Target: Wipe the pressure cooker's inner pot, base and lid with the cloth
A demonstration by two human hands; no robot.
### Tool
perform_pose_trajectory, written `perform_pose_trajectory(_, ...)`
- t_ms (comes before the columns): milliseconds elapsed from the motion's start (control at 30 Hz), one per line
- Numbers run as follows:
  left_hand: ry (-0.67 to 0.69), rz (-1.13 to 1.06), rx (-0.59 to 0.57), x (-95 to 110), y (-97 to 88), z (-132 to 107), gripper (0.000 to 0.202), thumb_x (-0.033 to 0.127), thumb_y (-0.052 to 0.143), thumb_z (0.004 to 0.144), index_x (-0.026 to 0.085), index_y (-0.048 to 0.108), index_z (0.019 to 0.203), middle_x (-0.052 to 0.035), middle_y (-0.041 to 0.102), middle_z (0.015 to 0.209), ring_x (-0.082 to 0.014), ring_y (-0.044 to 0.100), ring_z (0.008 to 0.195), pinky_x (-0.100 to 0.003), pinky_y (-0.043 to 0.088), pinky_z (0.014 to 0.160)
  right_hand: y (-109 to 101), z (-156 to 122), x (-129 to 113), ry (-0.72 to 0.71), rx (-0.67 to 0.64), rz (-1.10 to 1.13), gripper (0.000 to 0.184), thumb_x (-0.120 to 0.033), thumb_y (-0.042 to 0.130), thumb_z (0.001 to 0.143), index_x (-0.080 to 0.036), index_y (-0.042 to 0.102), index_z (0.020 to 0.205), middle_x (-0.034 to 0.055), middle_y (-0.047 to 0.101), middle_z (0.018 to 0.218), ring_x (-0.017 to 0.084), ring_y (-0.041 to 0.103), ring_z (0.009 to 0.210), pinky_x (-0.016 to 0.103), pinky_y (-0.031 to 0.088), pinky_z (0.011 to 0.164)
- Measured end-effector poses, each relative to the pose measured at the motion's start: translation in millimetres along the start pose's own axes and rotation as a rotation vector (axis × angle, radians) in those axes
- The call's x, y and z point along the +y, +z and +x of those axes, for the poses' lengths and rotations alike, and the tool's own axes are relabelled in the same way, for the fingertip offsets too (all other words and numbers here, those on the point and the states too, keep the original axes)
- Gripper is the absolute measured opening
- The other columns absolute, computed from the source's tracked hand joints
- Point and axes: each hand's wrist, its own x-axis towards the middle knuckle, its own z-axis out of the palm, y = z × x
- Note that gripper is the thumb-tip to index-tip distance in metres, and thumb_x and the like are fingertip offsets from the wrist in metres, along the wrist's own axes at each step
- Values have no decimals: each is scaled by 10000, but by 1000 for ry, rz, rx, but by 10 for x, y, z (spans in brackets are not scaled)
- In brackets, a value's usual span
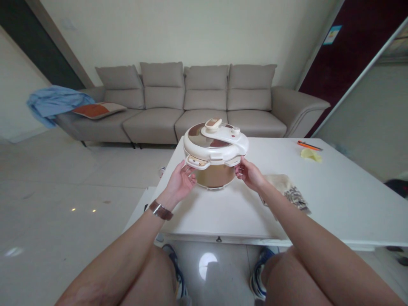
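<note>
An electric pressure cooker stands upright on the white table in front of me. Its gold body sits under a white lid with a shiny brown panel and a valve knob on top. My left hand grips under the left end of the cooker's front rim, by a handle, with its fingers curled. At the rim's right side, my right hand has its thumb above and its fingers tucked below. The cooker's far side is hidden.
On the white table, a patterned cloth lies beside my right forearm. Farther right are an orange utility knife and a pale yellow scrap. A grey sofa with an orange-and-beige cushion and blue cloth stands behind.
</note>
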Motion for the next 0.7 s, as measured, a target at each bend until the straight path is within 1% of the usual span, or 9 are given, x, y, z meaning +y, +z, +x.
perform_pose_trajectory(100,27,15,44,-26,7,71,249,408,641,994,185,613,887,23,624,707,-70,501,454,-200,431,476,99,-61,2,-10,4,19,522,-701,793,756,-200,655,712,11,634,612,112,513,518,240,354,466)
perform_pose_trajectory(233,62,36,67,-15,0,119,326,425,594,1023,179,579,811,16,621,666,-65,473,431,-191,404,455,191,-79,12,-44,40,49,483,-648,782,790,-204,633,677,14,619,597,111,509,505,245,375,463)
perform_pose_trajectory(300,70,45,66,1,4,115,350,443,595,1018,176,579,793,12,615,646,-62,445,417,-189,384,440,232,-64,28,-55,85,68,467,-625,760,816,-211,608,662,11,607,571,109,499,488,249,379,461)
perform_pose_trajectory(400,46,52,49,0,30,83,387,464,552,1029,165,593,786,-6,625,639,-58,412,402,-188,364,423,261,-23,47,-71,190,97,426,-569,726,851,-221,578,653,2,574,522,106,478,459,242,365,437)
perform_pose_trajectory(467,13,50,29,-35,63,47,399,456,520,1038,155,609,792,-29,655,671,-58,415,405,-190,367,420,232,7,39,-84,256,119,392,-520,712,864,-227,556,655,-9,549,497,101,464,443,227,349,412)
perform_pose_trajectory(533,-26,46,4,-102,108,3,380,442,529,1028,144,635,817,-52,690,724,-59,426,415,-196,382,425,162,33,7,-93,296,146,368,-474,707,868,-231,524,661,-27,518,477,90,436,423,208,316,384)
perform_pose_trajectory(633,-84,34,-58,-245,190,-70,325,419,574,997,131,675,885,-70,730,816,-66,445,433,-212,409,432,29,60,-70,-108,331,189,373,-416,699,871,-232,460,651,-58,464,460,65,370,391,182,253,353)
perform_pose_trajectory(700,-121,13,-98,-350,246,-113,291,398,584,988,133,686,924,-65,743,868,-67,451,440,-215,408,428,-45,67,-123,-128,336,208,391,-383,695,867,-233,420,634,-77,423,453,52,328,376,174,232,346)
